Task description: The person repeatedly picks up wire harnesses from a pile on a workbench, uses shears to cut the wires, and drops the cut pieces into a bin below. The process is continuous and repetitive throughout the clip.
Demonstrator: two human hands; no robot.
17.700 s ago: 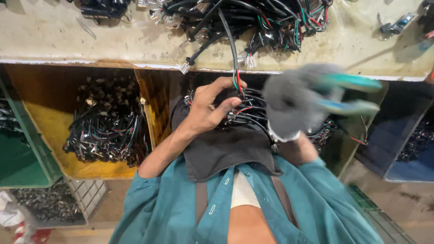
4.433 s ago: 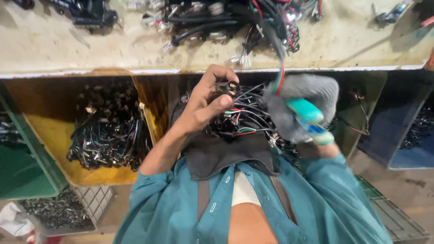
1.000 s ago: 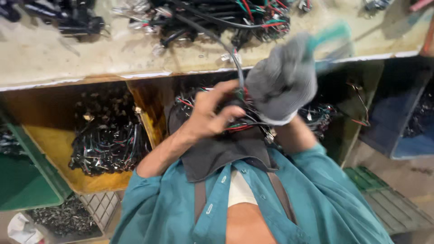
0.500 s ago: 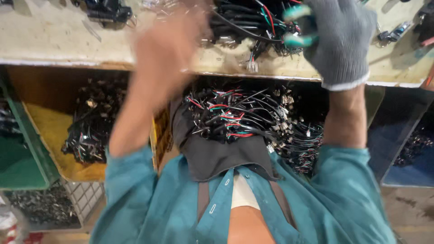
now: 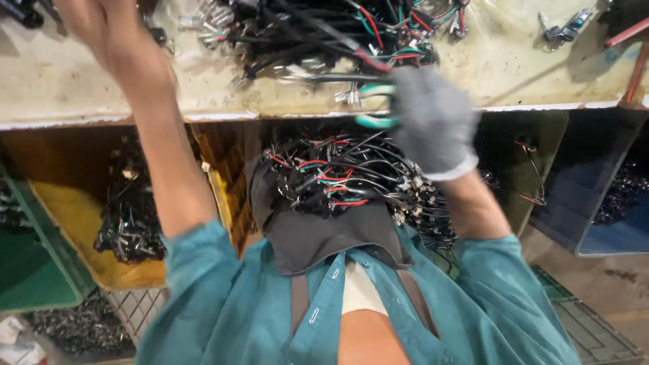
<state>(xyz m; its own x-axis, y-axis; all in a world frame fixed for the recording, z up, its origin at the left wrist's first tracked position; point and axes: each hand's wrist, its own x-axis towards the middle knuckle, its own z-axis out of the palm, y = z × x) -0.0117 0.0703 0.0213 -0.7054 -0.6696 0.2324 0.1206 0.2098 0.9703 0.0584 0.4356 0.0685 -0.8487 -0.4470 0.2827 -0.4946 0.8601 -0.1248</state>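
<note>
Wire harness sorting at bench, work partly through

Worn bench (image 5: 81, 88) carries a large tangled wire pile (image 5: 324, 34); a second wire bundle (image 5: 338, 176) lies on the dark apron (image 5: 324, 236) in the lap, judged left to process. Yellow bin (image 5: 74, 223) below holds dark wire pieces. Gloved right hand (image 5: 433, 122) is closed around teal-handled cutters (image 5: 375, 105) at the bench edge. Bare left hand (image 5: 115, 34) is raised over the bench, blurred; grip cannot be told

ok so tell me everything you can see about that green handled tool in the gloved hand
The green-handled tool looks like small cutters or pliers: two curved teal grips, seemingly plastic-coated, show beside the grey knit glove on the right hand. Its head is hidden among the black wires, so whether it is cutting cannot be told. It is held at the front edge of the worn workbench, blurred by motion.
</note>
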